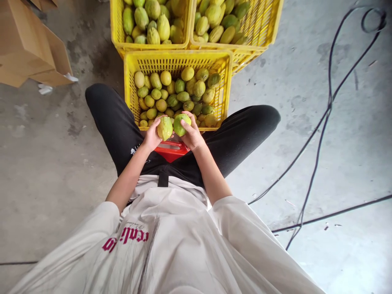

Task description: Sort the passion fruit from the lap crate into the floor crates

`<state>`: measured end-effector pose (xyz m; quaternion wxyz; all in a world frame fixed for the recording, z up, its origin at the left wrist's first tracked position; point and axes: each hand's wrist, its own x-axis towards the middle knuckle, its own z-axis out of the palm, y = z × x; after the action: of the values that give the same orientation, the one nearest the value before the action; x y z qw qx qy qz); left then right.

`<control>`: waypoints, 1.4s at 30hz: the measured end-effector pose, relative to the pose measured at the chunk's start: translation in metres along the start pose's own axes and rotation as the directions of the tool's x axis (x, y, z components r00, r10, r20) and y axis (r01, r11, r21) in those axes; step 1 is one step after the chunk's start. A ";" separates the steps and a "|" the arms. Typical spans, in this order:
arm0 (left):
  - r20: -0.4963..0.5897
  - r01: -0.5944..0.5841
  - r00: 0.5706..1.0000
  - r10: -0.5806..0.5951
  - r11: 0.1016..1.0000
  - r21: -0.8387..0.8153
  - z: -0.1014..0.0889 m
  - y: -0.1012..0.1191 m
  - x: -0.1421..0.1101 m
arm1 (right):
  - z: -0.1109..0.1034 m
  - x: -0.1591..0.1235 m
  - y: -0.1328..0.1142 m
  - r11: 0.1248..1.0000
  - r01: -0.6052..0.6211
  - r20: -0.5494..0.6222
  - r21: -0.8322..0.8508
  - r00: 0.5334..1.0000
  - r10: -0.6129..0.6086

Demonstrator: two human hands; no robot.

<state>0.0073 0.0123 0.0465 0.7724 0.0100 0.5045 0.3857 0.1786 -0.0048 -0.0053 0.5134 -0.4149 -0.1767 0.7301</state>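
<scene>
My left hand (153, 135) is closed around a ribbed, yellow-green oval fruit (165, 128). Curled about a rounder, brighter green fruit (180, 126) is my right hand (193, 134), its thumb lying across the skin. The two fruits are side by side, very close together, and I cannot tell whether they touch. Both hands are over the near edge of a yellow plastic crate (229, 81). Inside that crate lie many loose fruits (183, 96) of the same sort, green to yellow. The undersides of the held fruits are hidden.
Two more yellow crates, one at the left (114, 24) and one at the right (274, 24), stand behind with similar fruits. Something red (173, 154) shows between my legs. An open cardboard box (33, 45) is at upper left. Black cables (329, 107) cross the concrete floor on the right.
</scene>
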 end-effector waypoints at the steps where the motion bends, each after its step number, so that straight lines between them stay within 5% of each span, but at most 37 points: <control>1: 0.000 -0.013 1.000 0.013 1.000 -0.008 0.000 0.000 0.000 | 0.001 0.000 -0.001 1.000 -0.013 -0.012 0.015 1.000 0.013; 13: -0.018 -0.091 0.996 0.090 0.995 -0.031 0.002 -0.007 0.001 | -0.002 0.005 0.005 1.000 0.016 -0.211 -0.009 0.977 -0.018; 35: -0.082 -0.060 0.995 0.059 0.998 -0.009 0.000 -0.012 0.007 | -0.002 0.008 0.020 0.991 0.060 -0.238 -0.121 0.967 -0.087; 42: -0.107 -0.106 0.989 0.106 0.994 0.004 0.000 -0.008 0.007 | -0.001 0.011 0.012 0.998 -0.002 -0.211 -0.067 0.977 -0.012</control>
<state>0.0132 0.0109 0.0378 0.7225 0.0155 0.5438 0.4267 0.1702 -0.0003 -0.0187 0.5171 -0.5067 -0.1464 0.6741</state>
